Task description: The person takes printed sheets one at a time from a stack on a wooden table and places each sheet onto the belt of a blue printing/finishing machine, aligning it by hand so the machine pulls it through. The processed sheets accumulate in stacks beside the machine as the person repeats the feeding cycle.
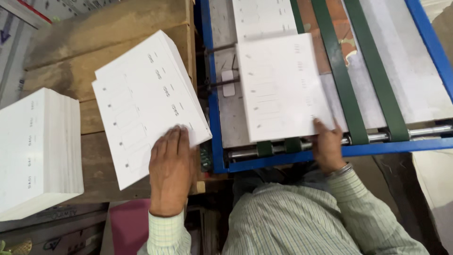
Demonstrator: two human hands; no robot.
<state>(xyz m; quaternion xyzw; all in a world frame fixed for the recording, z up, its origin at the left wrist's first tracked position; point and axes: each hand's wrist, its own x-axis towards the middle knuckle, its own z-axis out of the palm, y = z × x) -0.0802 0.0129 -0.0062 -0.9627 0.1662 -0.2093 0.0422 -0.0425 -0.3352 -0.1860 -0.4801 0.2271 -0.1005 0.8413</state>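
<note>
The white printed sheet (pixel 281 87) lay flat on the feed bed of the blue-framed machine (pixel 214 118), near its front edge, partly over the dark green belts (pixel 339 71). It carried faint outlines and small dark marks in rows. The right hand (pixel 327 146) reached forward from the striped sleeve, fingers bent, and pinched the near right corner of this sheet; a metal bangle sat at the wrist. The left hand (pixel 171 170) lay open and flat, palm down, on the near corner of the fanned stack of the same sheets (pixel 148 101), which rested on the wooden table (pixel 94 38) beside the machine's left edge. A taller block of white sheets (pixel 37 151) stood at the table's left edge, well apart from both hands.
</note>
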